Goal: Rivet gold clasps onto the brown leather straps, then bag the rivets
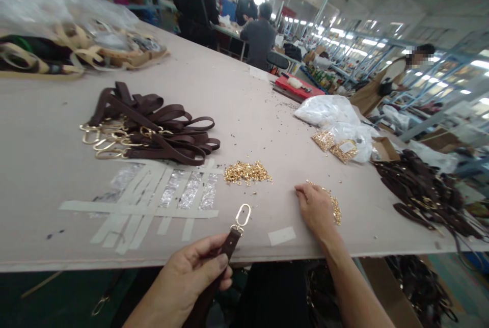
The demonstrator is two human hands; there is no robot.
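Stretches wide as a pale table [229,99], bearing dark brown straps [153,151] and crossed tape strips [141,209] at left, a heap of small gold fittings [247,172] in the middle, a smaller gold pile [336,211] at near right, plastic bags [328,110] at far right, and tan straps [72,37] at far left.

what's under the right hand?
The right hand is over the table; small gold pieces show along its far and right-hand edges. Directly beneath the palm and fingers is covered, so I can't tell whether more lie there.
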